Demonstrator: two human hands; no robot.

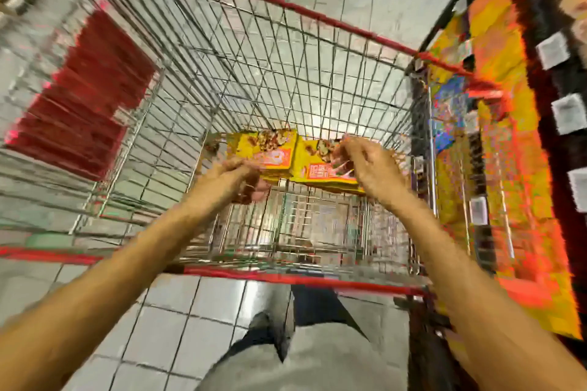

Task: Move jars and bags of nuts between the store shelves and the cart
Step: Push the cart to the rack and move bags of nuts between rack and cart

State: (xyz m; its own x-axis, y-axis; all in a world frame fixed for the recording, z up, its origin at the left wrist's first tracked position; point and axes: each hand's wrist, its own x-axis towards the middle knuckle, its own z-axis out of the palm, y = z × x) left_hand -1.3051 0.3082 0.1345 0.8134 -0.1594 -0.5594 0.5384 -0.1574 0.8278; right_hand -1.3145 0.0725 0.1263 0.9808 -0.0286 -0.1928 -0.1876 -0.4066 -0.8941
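Bags (293,157) sit in cart (286,6), left hand (236,176) and right hand (365,165) each pinching one; likely mid-transfer, next move needs firm hold or clean release.

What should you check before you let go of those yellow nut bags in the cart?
1. Left hand grips the left bag: ok.
2. Right hand grips the right bag: ok.
3. Both bags are inside the cart walls: ok.
4. Bags resting on the cart floor: cannot tell, the picture is blurred.
5. Room in the cart beyond the bags: ok, only bare wire shows.
6. Bags undamaged: cannot tell.
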